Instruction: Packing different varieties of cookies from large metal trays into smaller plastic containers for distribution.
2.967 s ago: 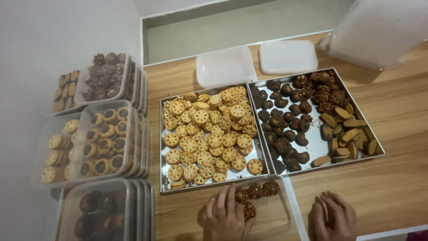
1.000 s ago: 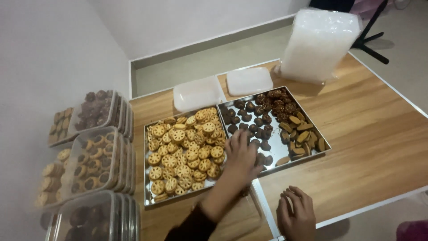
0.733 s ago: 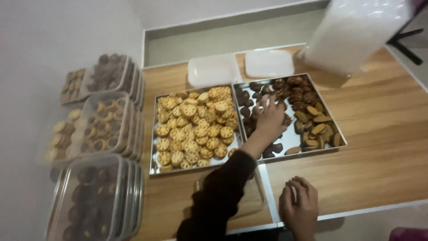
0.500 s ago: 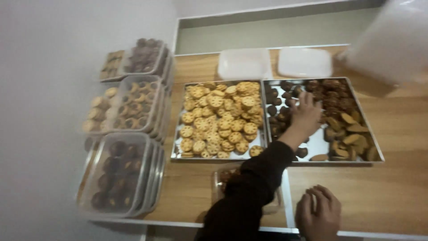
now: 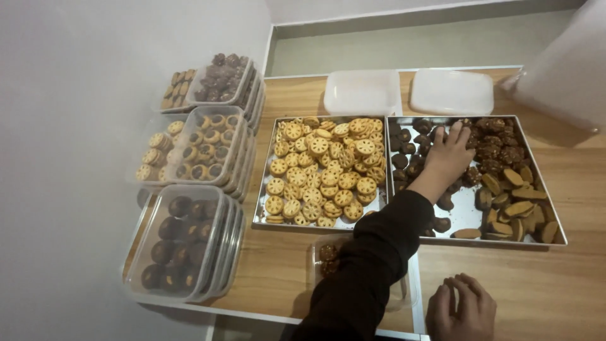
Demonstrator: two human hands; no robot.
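Observation:
My left hand (image 5: 449, 153), in a dark sleeve, reaches across into the right metal tray (image 5: 466, 211). Its fingertips rest on the dark nut-crusted cookies (image 5: 499, 142) at the tray's far end; whether a cookie is gripped is hidden. The same tray holds smooth chocolate cookies (image 5: 404, 158) and tan oval cookies (image 5: 517, 208). My right hand (image 5: 461, 311) lies palm down on the wooden table near the front edge, holding nothing. Under my left forearm sits a clear plastic container (image 5: 399, 297) with a few crusted cookies (image 5: 328, 259) in it.
A left metal tray (image 5: 261, 218) is full of yellow wheel-shaped cookies (image 5: 322, 167). Two empty white containers (image 5: 362, 91) (image 5: 451, 91) stand behind the trays. Stacks of filled clear boxes (image 5: 183, 243) (image 5: 196, 148) (image 5: 221, 79) line the left edge. A bagged stack of plastic boxes (image 5: 568, 63) stands at the far right.
My left hand has left the small container at the front and reached up into the right tray, moving toward its far end. My right hand stayed on the table. The view shifted.

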